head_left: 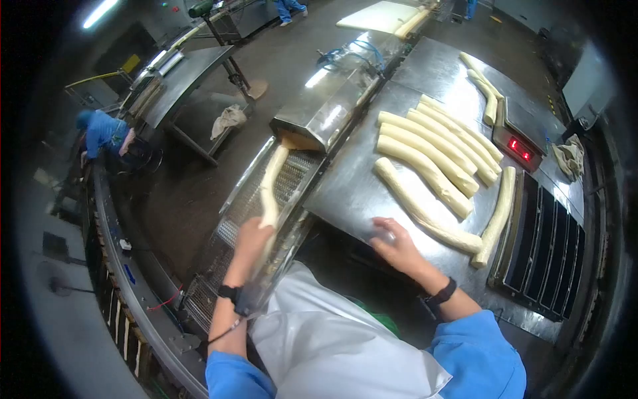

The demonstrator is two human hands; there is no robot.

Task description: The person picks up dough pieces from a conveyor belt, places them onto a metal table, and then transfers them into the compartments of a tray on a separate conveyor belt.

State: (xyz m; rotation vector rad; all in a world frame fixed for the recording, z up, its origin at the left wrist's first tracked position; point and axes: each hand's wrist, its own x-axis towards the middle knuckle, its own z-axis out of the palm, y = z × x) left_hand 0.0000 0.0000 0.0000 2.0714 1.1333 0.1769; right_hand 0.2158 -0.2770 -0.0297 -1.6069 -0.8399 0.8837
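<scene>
A long pale dough rope (269, 183) comes out from under a metal hood and lies along a mesh conveyor (234, 214). My left hand (252, 241) is closed around its near part; some fingers are hidden behind the hand. Over the near edge of the steel table (345, 193), my right hand (397, 249) is held with its fingers apart and nothing in it. The closest piece to that hand is a thick dough log (425, 209). Several more dough logs (432, 163) lie side by side beyond it, and one dough log (495, 216) lies at their right.
A scale with a red display (520, 149) stands on the table's right, with two dough strips (484, 86) beside it. A black slotted tray (541, 246) lies at the right edge. The metal hood (325, 110) covers the conveyor. A person in blue (106, 136) bends at the far left.
</scene>
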